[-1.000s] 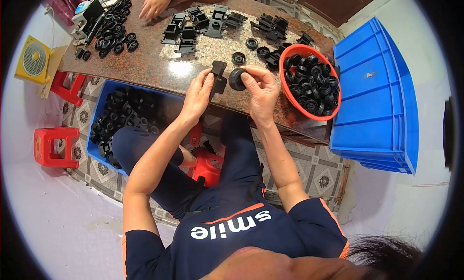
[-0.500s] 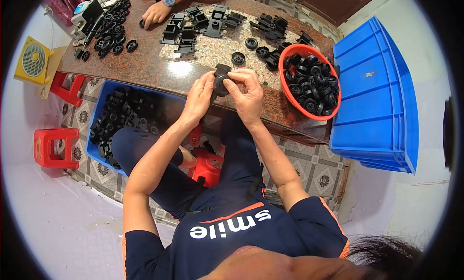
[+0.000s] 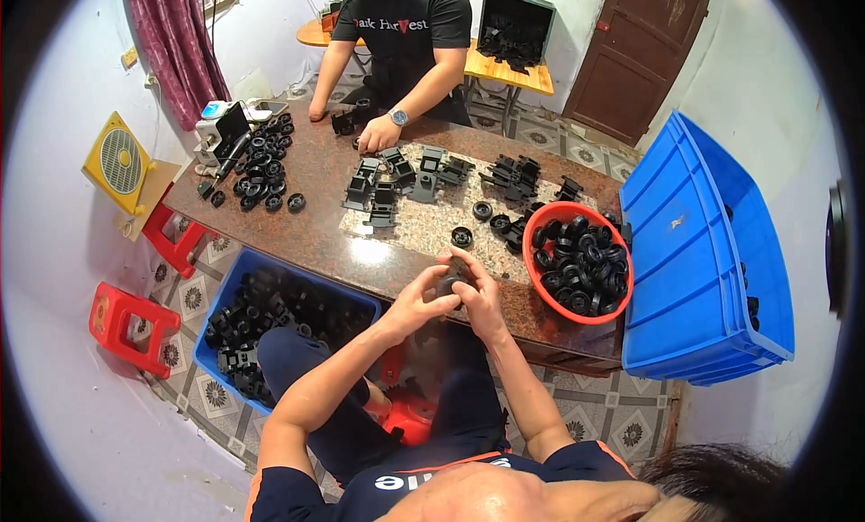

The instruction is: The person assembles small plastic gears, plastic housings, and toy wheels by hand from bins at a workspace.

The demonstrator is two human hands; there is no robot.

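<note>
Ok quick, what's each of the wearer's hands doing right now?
Left hand: closed, holding black plastic parts.
Right hand: closed on the same black plastic parts; fingers hide their exact shape.

The bare right hand [image 3: 484,304], apart from the left hand [image 3: 417,307] at first, now meets it, fingers wrapped around the small black plastic part [image 3: 456,271]. The view has tilted up, bringing in a co-worker's black short-sleeved shirt [image 3: 396,44] and a dark green open crate [image 3: 540,11] on a yellowish wooden table [image 3: 538,77].
</note>
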